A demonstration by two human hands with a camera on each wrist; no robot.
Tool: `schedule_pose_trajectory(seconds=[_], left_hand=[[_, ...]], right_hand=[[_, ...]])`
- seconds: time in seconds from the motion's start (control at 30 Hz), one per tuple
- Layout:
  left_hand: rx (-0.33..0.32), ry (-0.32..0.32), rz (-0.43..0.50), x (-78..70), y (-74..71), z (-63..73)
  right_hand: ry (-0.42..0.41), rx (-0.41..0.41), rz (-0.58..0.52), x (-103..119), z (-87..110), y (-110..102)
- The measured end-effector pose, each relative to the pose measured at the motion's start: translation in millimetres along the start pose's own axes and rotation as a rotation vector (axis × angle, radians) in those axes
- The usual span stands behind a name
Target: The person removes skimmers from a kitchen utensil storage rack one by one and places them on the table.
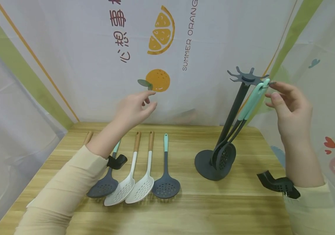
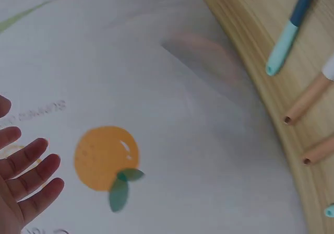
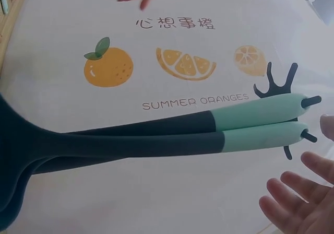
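Note:
Two dark utensils with mint handles (image 3: 261,137) hang side by side from hooks of a dark utensil stand (image 1: 234,111). One has a perforated head (image 1: 224,158), low by the stand's round base. Just right of the handle tops is my right hand (image 1: 292,107), its fingers loosely bent and apart from the handles in the right wrist view. My left hand (image 1: 133,107) hovers above the table's back edge, holding nothing, fingers relaxed. Below it lie two white skimmers (image 1: 141,189) with wooden handles and a dark skimmer (image 1: 166,188) with a mint handle.
Another dark skimmer (image 1: 102,187) lies partly behind my left forearm, near a wooden handle (image 1: 88,137) whose other end is hidden. The wooden table (image 1: 185,215) meets a white curtain (image 1: 97,94) printed with oranges at the back. More curtain hangs at both sides.

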State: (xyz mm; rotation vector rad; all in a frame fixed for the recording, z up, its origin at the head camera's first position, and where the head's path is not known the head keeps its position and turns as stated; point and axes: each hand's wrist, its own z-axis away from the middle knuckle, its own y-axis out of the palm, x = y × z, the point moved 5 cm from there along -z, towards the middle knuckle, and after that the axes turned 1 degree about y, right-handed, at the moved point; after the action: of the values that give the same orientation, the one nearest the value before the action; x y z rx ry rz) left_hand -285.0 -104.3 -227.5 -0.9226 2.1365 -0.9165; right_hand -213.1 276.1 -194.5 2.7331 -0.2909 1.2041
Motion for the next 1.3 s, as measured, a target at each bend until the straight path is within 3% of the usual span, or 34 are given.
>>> schedule_pose_trajectory(seconds=[0.2, 0.33, 0.5, 0.7, 1.03, 1.3], left_hand=[[-0.056, 0.132, 0.1, -37.8, -8.4, -16.7], [-0.118, 0.209, 0.191, -59.3, -13.9, -26.5], [-0.149, 0.256, 0.299, -80.9, -16.9, -37.9], [-0.103, 0.252, 0.378, -104.4, -13.4, -50.7], [0.052, 0.279, 0.368, -137.9, 1.0, -69.7], [0.136, 0.241, 0.398, -159.0, 6.9, -82.1]], right_hand=[[-0.002, -0.011, 0.098, -8, 6.4, -6], [0.009, -0.02, 0.066, -15, 11.2, -8], [0.038, -0.024, 0.161, -24, 18.6, -10], [0.091, -0.019, 0.255, -36, 29.1, -10], [0.093, 0.039, 0.354, -56, 47.7, -6], [0.134, 0.033, 0.379, -68, 61.5, -5]])
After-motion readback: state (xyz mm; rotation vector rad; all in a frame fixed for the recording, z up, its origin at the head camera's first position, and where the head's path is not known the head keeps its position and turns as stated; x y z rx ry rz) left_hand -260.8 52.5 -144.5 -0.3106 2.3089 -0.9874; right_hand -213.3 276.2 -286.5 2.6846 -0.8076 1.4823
